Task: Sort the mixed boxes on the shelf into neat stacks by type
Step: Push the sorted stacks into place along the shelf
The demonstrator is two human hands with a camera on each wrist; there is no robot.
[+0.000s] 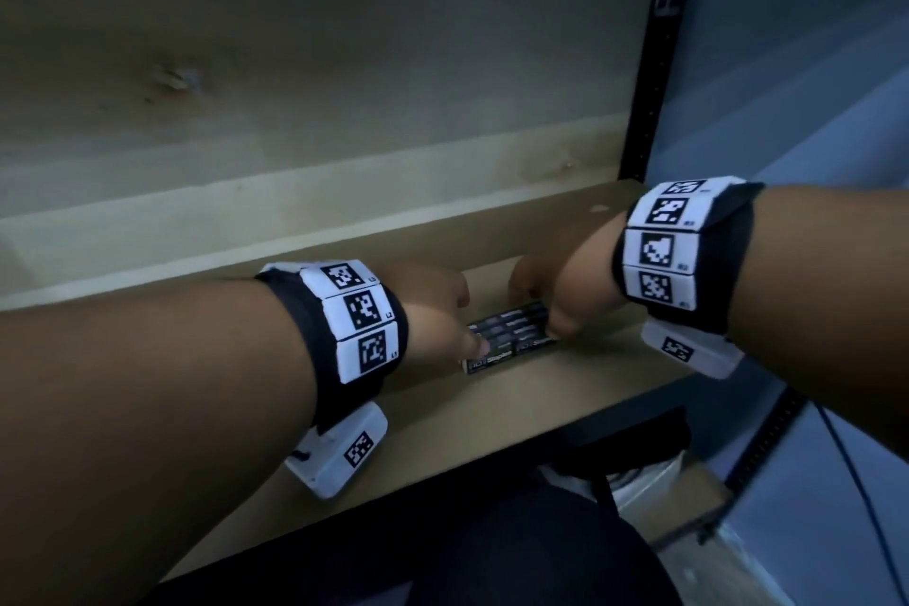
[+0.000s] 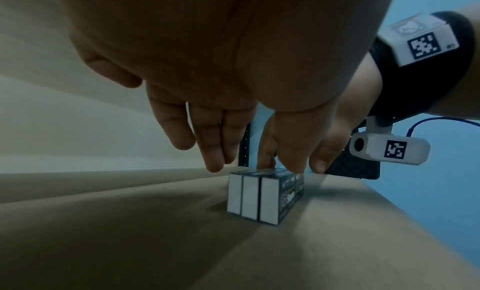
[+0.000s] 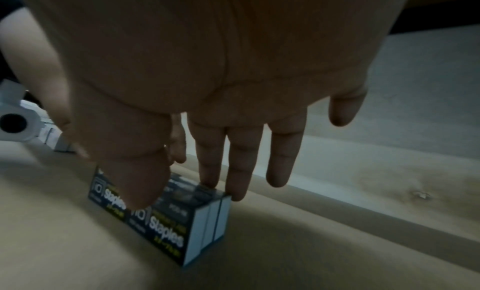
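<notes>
The right hand (image 1: pixel 556 295) pinches the staple boxes (image 1: pixel 511 340) on the shelf (image 1: pixel 590 389) between thumb and straight fingers, while the left hand (image 1: pixel 433 310), fingers relaxed, touches their left end.

Staple boxes (image 1: pixel 511 342) on shelf (image 1: pixel 565 389) — back panel (image 1: pixel 295 64) behind

"Staples" in white, printed twice along the front face of the staple boxes (image 3: pixel 166 228); "10" mark beside each word; yellow line beneath too blurred to read

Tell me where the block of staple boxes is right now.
In the head view, the staple boxes sit on the wooden shelf, right of centre, between the left hand and the right hand, both touching them.
</notes>
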